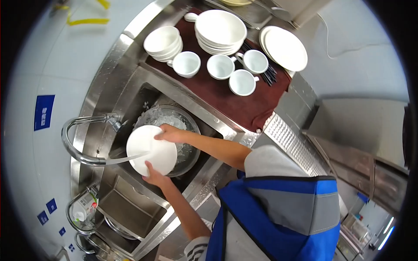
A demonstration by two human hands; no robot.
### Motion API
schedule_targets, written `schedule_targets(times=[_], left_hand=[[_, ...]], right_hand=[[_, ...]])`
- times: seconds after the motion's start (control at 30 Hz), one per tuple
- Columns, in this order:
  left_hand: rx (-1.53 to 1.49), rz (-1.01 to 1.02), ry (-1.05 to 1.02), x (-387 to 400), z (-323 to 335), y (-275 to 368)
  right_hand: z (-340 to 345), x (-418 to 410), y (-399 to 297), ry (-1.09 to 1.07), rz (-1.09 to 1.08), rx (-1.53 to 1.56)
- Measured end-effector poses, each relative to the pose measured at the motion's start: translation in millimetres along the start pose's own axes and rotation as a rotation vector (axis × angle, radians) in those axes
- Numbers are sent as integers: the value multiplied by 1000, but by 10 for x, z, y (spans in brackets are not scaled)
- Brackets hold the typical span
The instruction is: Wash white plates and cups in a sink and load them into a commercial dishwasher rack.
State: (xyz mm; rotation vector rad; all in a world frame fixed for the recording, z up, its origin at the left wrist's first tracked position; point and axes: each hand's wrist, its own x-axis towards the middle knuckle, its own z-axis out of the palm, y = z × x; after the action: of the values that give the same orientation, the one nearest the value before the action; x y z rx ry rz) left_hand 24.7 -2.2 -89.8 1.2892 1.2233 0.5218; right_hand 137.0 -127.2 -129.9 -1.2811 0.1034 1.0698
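Observation:
Both of my hands hold a white round plate [140, 143] tilted under running water. My right hand [170, 133] grips its upper edge in the picture, and my left hand [155, 175] grips the lower edge, thumb on the face. A stream from the curved chrome faucet [70, 143] strikes the plate's face. Below it, a round metal basin [194, 153] of churning water stands in the stainless steel sink [147, 89]; the plate hides part of the basin.
On a dark red cloth [225, 104] beside the sink stand stacked white bowls [163, 40], larger stacked bowls [220, 27], several white cups [242, 82], dark chopsticks [269, 76] and white plates [285, 49]. Another sink compartment [130, 202] and a white bottle [83, 208] lie to the lower left.

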Motion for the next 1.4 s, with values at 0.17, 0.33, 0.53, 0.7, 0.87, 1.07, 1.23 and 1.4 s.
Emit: schedule_targets(times=[0.17,0.33,0.53,0.7,0.87,1.07,1.23,1.4], left_hand=[[-477,-231,-546,10,190,-4],[-191,-332,-545,-64,172,-1],[-336,-106,-633,-259,226,-230],[-283,-143,-680,-330,-101,-164],[-413,-227,-710,-205,-370,-34],[-620,-993,-780,144,-357,52],[-351,-677,-862,-34,-396,86],[-195,-357,-633,-869,-94,332]], right_hand=[[117,-454,91,172,-959,-811],[61,-587,307,-133,-943,-803],[151,-175,-151,-78,-644,-915],[-343,127,-333,-84,8,-569],[-403,-117,-342,-500,-176,40],[-93,-968,-398,-284,-821,-974],[-408,-1562,-490,158,-1440,-915],[-642,-2124,-968,175,-260,-456]])
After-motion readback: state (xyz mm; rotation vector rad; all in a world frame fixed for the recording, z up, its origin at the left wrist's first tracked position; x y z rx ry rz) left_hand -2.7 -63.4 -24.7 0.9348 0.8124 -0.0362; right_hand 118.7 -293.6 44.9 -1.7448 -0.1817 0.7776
